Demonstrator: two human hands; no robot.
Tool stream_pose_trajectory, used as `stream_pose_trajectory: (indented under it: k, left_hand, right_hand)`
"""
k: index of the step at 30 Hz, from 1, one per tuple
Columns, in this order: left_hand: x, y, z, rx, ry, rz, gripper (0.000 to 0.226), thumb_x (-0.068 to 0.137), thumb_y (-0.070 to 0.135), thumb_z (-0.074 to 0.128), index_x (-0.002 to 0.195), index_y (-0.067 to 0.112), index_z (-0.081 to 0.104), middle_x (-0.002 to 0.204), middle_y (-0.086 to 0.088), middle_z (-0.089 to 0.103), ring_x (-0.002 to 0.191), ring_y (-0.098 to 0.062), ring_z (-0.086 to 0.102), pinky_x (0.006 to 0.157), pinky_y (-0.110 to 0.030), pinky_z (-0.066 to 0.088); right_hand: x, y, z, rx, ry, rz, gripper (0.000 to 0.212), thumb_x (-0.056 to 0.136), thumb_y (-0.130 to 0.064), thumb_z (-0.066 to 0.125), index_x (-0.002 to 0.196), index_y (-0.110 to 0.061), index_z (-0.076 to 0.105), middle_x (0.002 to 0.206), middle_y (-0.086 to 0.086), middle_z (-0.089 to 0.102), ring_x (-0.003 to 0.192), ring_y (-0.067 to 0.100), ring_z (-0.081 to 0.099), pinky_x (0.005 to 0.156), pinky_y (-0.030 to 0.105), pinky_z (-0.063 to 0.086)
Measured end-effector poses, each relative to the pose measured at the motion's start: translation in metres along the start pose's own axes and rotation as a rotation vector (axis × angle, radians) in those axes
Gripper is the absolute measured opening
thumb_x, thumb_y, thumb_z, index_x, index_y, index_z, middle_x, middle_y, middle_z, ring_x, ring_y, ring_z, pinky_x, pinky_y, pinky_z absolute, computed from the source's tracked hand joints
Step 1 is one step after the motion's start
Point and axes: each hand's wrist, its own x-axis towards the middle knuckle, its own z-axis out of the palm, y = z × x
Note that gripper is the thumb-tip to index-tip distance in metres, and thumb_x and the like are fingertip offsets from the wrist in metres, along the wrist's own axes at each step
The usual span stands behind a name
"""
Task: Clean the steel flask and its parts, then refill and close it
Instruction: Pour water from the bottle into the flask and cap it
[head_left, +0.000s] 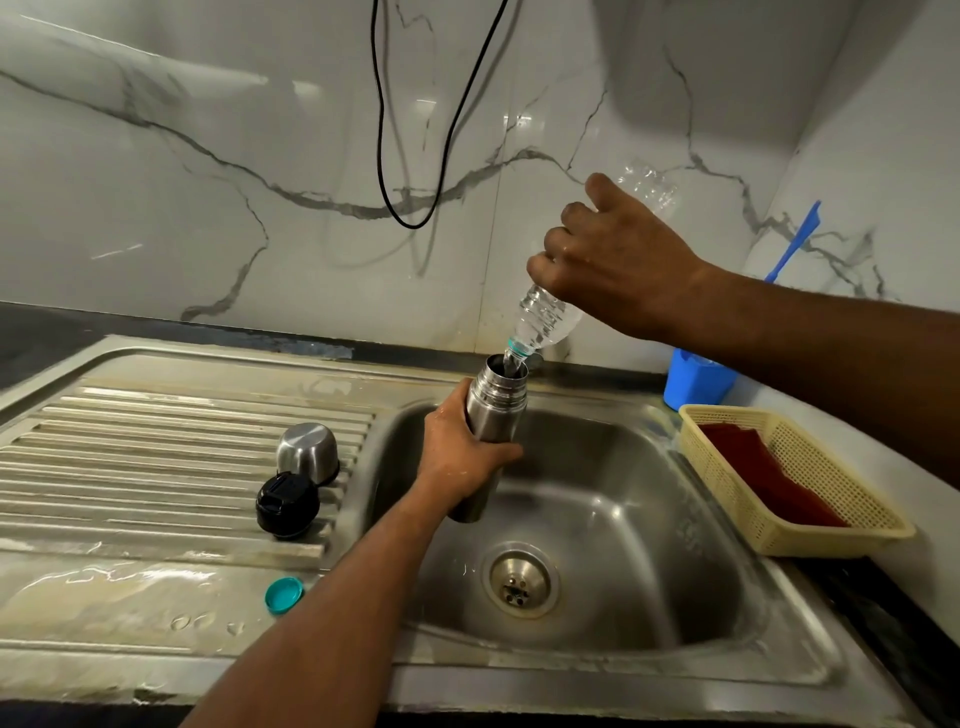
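Note:
My left hand (460, 449) grips the open steel flask (493, 410) upright over the sink basin (597, 519). My right hand (618, 260) holds a clear plastic bottle (545, 319) tipped neck-down, and water runs from its mouth into the flask's opening. On the draining board (156, 457) to the left, the flask's steel cup (307, 452) stands upside down beside the black stopper (287, 505). A teal bottle cap (284, 595) lies nearer the front edge.
A yellow plastic basket (769, 525) holding a red cloth (769, 470) sits right of the sink. Behind it stands a blue cup (693, 384) with a blue handle sticking up. A black cable (410, 218) hangs down the marble wall. The drain (519, 579) is open.

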Motion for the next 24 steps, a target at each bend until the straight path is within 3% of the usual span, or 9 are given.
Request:
stream_pose_trajectory:
  k: [5, 11, 24]
  left_hand:
    - [0.0000, 0.0011, 0.0004, 0.004, 0.005, -0.003, 0.073, 0.064, 0.015, 0.098, 0.117, 0.036, 0.052, 0.098, 0.024, 0.058, 0.088, 0.007, 0.057, 0.072, -0.006, 0.038]
    - [0.0009, 0.0006, 0.0009, -0.002, 0.021, -0.012, 0.075, 0.064, 0.015, 0.098, 0.125, 0.031, 0.056, 0.110, 0.013, 0.064, 0.100, -0.009, 0.061, 0.075, -0.008, 0.039]
    - [-0.0007, 0.0029, 0.0002, -0.007, 0.044, -0.005, 0.076, 0.066, 0.014, 0.097, 0.121, 0.035, 0.050, 0.111, 0.014, 0.060, 0.102, -0.009, 0.059, 0.080, -0.012, 0.041]
  right_hand:
    - [-0.0018, 0.0010, 0.0006, 0.052, -0.018, 0.027, 0.010, 0.094, -0.006, 0.056, 0.088, -0.013, 0.056, 0.071, 0.004, 0.060, 0.064, 0.025, 0.051, 0.091, 0.044, 0.044]
    - [-0.0017, -0.0010, -0.0006, 0.077, -0.058, 0.007, 0.011, 0.096, -0.005, 0.053, 0.090, -0.012, 0.058, 0.073, 0.004, 0.064, 0.069, 0.025, 0.061, 0.093, 0.044, 0.044]
    - [-0.0016, 0.0038, -0.0042, 0.056, -0.082, 0.007, 0.021, 0.095, -0.002, 0.049, 0.078, -0.013, 0.052, 0.066, 0.003, 0.060, 0.062, 0.025, 0.056, 0.092, 0.045, 0.044]
